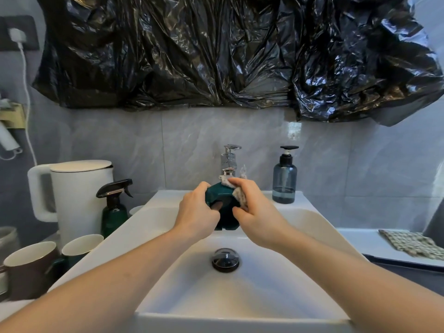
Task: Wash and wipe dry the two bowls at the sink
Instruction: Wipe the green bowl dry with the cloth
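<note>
Soft, cool daylight is filling the scene evenly. The crumpled black plastic sheet (192,51) is throwing sharp specular glare, strongest at upper right. The white ceramic sink (240,284) is reading bright, shadowed faintly beneath the forearms. Wide-angle distortion is bending edges; the corners are blurring slightly.

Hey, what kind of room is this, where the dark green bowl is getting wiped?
Probably a bathroom washbasin used for dishes: a small white sink with a chrome tap, a pump soap bottle, grey wall tiles, and a white kettle alongside.
</note>
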{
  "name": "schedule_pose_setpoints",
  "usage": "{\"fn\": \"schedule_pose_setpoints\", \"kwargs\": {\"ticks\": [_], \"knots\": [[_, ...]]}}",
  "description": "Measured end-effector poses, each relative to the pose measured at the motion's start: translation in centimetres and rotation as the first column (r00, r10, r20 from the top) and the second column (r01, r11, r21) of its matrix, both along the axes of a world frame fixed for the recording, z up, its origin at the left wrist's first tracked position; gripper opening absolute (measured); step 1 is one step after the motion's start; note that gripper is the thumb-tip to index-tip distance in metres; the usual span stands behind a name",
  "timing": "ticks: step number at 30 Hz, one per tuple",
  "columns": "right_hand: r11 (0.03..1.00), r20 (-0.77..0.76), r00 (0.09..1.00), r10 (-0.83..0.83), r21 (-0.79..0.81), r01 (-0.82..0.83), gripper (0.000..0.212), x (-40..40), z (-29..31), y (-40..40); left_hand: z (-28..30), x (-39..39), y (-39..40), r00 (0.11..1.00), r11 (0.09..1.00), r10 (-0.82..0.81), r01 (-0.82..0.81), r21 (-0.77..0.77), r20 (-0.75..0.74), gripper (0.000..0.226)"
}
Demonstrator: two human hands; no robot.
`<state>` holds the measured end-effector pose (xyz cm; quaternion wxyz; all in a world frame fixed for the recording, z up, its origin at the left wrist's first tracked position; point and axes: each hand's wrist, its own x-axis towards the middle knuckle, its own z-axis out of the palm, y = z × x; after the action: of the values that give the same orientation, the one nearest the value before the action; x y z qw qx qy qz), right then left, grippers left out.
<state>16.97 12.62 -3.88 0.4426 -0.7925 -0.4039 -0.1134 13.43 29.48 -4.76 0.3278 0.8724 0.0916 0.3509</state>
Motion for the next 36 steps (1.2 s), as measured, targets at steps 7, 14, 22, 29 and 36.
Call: {"fn": "schedule_pose_setpoints", "kwargs": {"ticks": [7,14,22,29,36], "knots": [[0.998,-0.379,0.923,0.069,0.024,-0.065,0.058,0.3,0.0,-0.7,0.4,-0.1,0.0,0.997,0.995,-0.049,0.053,-0.082,0.053,0.019],[0.995,-0.143,0.989,0.026,0.101,-0.011,0.070,0.4,0.4,-0.5,0.2,-0.3,0.0,0.992,0.984,-0.110,0.118,-0.133,0.065,0.017],[0.995,-0.364,0.930,-0.044,0.072,0.075,0.047,0.9,0.2,-1.0,0.1,-0.2,-0.5,0.990,0.989,-0.138,0.139,-0.060,0.025,0.021],[0.990,-0.247,0.959,-0.138,-0.055,0.128,0.045,0.9,-0.2,-1.0,-0.2,-0.8,-0.6,0.992,0.940,-0.100,0.118,0.321,-0.074,0.054],[1.000,-0.164,0.986,-0.008,0.019,0.011,0.063,0.6,0.2,-0.6,-0.2,-0.5,-0.2,0.995,0.970,-0.089,0.097,0.222,-0.048,0.028]]}}
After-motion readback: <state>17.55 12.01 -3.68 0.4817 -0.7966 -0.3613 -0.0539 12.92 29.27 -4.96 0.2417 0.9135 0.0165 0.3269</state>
